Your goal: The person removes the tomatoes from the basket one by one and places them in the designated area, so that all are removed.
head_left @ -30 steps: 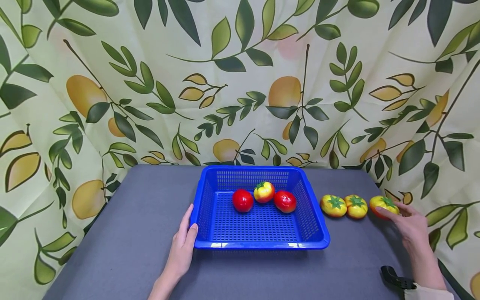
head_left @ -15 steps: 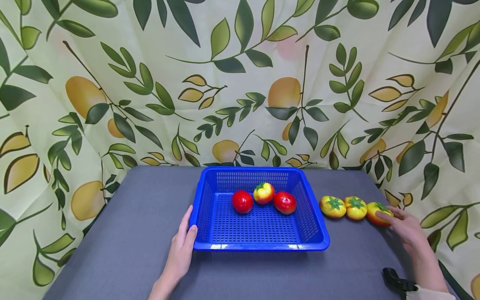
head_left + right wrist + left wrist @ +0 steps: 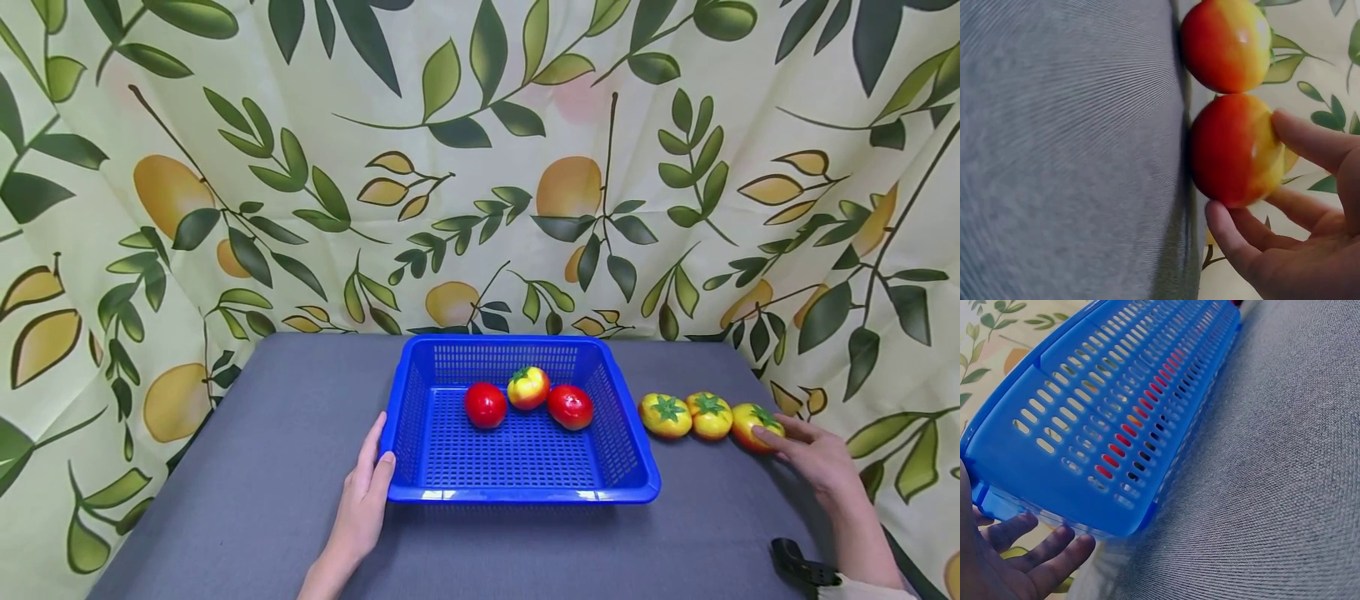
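Note:
My right hand (image 3: 819, 460) pinches a yellow-and-red tomato (image 3: 753, 428) at the right end of a short row, with the thumb on one side and the fingers on the other. Beside it in the row are a middle tomato (image 3: 708, 416) and another tomato (image 3: 665, 416), each with a green star-shaped top. In the right wrist view the pinched tomato (image 3: 1235, 150) touches its neighbour (image 3: 1225, 44). My left hand (image 3: 362, 492) holds the blue basket (image 3: 525, 495) at its front left corner, fingers along the left wall. In the left wrist view, fingertips (image 3: 1082, 545) are under the rim.
Inside the basket are two red tomatoes, one on the left (image 3: 485, 406) and one on the right (image 3: 570, 407), with a yellow-and-red tomato (image 3: 528, 388) between them. A grey cloth-covered table (image 3: 300, 417) meets a leaf-patterned curtain (image 3: 480, 167) behind.
My right hand has slid its tomato left until it sits against the middle one, closing the gap; it is still held there. The left hand and basket stay put.

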`<action>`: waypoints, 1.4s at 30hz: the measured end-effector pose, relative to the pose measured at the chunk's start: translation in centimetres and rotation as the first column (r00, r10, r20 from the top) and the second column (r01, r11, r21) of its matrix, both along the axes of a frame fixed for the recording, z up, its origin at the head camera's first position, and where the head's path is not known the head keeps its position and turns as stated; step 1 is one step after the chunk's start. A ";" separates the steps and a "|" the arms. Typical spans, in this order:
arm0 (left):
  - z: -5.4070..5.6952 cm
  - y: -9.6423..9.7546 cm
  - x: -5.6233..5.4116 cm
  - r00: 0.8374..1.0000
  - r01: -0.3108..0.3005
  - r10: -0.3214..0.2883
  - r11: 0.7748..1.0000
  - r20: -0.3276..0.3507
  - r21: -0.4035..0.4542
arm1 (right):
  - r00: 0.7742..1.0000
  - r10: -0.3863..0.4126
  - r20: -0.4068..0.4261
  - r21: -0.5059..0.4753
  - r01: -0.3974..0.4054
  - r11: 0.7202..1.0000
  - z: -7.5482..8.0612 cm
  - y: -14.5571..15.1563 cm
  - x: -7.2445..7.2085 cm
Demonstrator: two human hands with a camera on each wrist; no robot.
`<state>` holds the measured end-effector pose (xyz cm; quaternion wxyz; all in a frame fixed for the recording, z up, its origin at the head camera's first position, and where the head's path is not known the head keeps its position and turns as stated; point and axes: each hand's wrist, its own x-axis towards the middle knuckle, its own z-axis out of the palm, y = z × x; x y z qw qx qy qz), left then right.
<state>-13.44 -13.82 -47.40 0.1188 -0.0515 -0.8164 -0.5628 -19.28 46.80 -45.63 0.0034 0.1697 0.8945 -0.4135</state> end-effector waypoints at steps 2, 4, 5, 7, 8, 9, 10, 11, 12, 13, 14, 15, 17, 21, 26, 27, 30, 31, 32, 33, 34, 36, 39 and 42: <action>0.0 0.0 0.0 1.000 0.003 -0.003 1.000 0.001 0.000 | 1.000 0.024 -0.010 -0.014 -0.024 1.000 0.0 0.0 0.1; 0.0 0.0 0.0 1.000 0.008 -0.008 1.000 0.002 0.002 | 0.999 0.045 -0.028 -0.057 -0.046 0.997 0.0 0.1 0.2; -0.1 0.0 0.0 1.000 0.011 -0.011 1.000 0.003 0.003 | 0.998 0.050 -0.036 -0.077 -0.053 0.996 0.0 0.1 0.2; 0.0 0.0 0.0 1.000 0.014 -0.014 1.000 0.003 0.003 | 0.997 0.051 -0.050 -0.096 -0.055 0.994 -0.1 0.0 0.3; 0.0 0.0 0.0 1.000 0.014 -0.014 1.000 0.003 0.003 | 0.998 0.046 -0.053 -0.090 -0.051 0.995 -0.1 0.0 0.3; 0.0 0.0 0.0 1.000 0.013 -0.013 1.000 0.002 0.004 | 0.998 0.038 -0.056 -0.083 -0.043 0.996 -0.1 -0.1 0.3; 0.0 0.0 0.0 1.000 0.013 -0.013 1.000 0.002 0.004 | 0.998 0.036 -0.058 -0.070 -0.040 0.997 -0.1 -0.1 0.2; 0.0 0.0 0.0 1.000 0.011 -0.011 1.000 0.001 0.004 | 0.998 0.029 -0.059 -0.057 -0.032 0.998 -0.1 -0.2 0.2; 0.1 0.0 0.0 1.000 0.011 -0.011 1.000 0.001 0.003 | 0.998 0.020 -0.062 -0.044 -0.023 0.999 -0.1 -0.3 0.2; 0.1 0.0 0.1 1.000 0.010 -0.010 1.000 0.002 0.001 | 0.998 0.006 -0.069 -0.024 -0.008 1.000 -0.1 -0.3 0.1; 0.1 0.0 0.1 1.000 0.011 -0.011 1.000 0.003 0.001 | 0.997 -0.008 -0.077 -0.001 0.007 1.000 -0.1 -0.4 0.1; 0.1 0.0 0.1 1.000 0.012 -0.012 1.000 0.005 0.000 | 0.996 -0.023 -0.085 0.021 0.025 0.999 -0.1 -0.5 0.2; 0.1 0.0 0.1 1.000 0.013 -0.013 1.000 0.011 0.001 | 0.993 -0.055 -0.103 0.057 0.061 0.997 -0.1 -0.7 0.2; 0.0 0.0 0.1 1.000 0.007 -0.007 1.000 0.022 -0.001 | 0.986 -0.101 -0.131 0.088 0.113 0.990 -0.2 -1.1 0.1; -0.1 -0.1 0.2 1.000 -0.005 0.005 1.000 0.017 -0.011 | 0.979 -0.129 -0.159 0.114 0.148 0.982 -0.4 -1.6 -0.2; -0.2 -0.1 0.2 1.000 -0.005 0.005 1.000 0.015 -0.011 | 0.977 -0.131 -0.165 0.119 0.152 0.981 -0.4 -1.6 -0.2; -0.2 -0.1 0.2 1.000 -0.003 0.003 1.000 0.013 -0.009 | 0.974 -0.136 -0.182 0.128 0.160 0.979 -0.4 -1.8 -0.2; -0.2 -0.1 0.2 1.000 -0.002 0.002 1.000 0.013 -0.007 | 0.973 -0.137 -0.186 0.125 0.162 0.979 -0.4 -1.8 -0.2; -0.2 -0.1 0.2 1.000 -0.003 0.003 1.000 0.012 -0.008 | 0.972 -0.137 -0.191 0.123 0.162 0.979 -0.4 -1.8 -0.2; -0.2 0.0 0.2 1.000 -0.001 0.001 1.000 0.012 -0.006 | 0.971 -0.137 -0.195 0.120 0.163 0.979 -0.4 -1.8 -0.2; -0.2 0.0 0.2 1.000 -0.001 0.001 1.000 0.013 -0.006 | 0.970 -0.138 -0.200 0.117 0.164 0.980 -0.4 -1.8 -0.2; -0.2 0.0 0.1 1.000 -0.001 0.001 1.000 0.015 -0.007 | 0.967 -0.140 -0.211 0.107 0.165 0.980 -0.4 -1.8 -0.2; -0.1 0.0 0.1 1.000 -0.002 0.002 1.000 0.016 -0.004 | 0.965 -0.144 -0.221 0.095 0.168 0.981 -0.5 -1.8 -0.2; -0.1 0.0 0.1 1.000 -0.007 0.007 1.000 0.016 -0.003 | 0.963 -0.149 -0.225 0.086 0.172 0.981 -0.6 -1.8 -0.3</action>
